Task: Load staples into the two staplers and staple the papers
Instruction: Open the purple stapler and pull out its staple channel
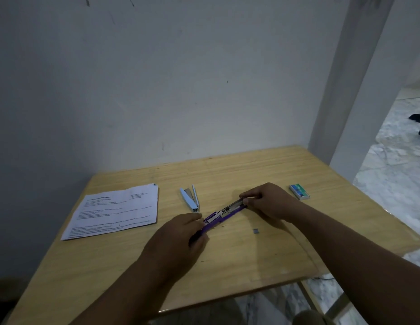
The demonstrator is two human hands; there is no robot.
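Observation:
A purple stapler [224,214] lies opened out flat across the middle of the wooden table [227,259], its metal staple channel showing. My left hand [181,233] grips its near, lower-left end. My right hand [266,200] pinches the far, upper-right end of the metal channel. A light blue stapler [189,199] lies opened in a narrow V just left of the purple one, untouched. A stack of printed papers [115,211] rests on the table's left part. A small green and grey staple box [299,191] sits at the right, beyond my right hand.
A small grey piece, perhaps a short strip of staples [256,231], lies on the table below my right wrist. The table stands against a white wall [157,90]; its right edge borders a marble floor [396,160] and a pillar.

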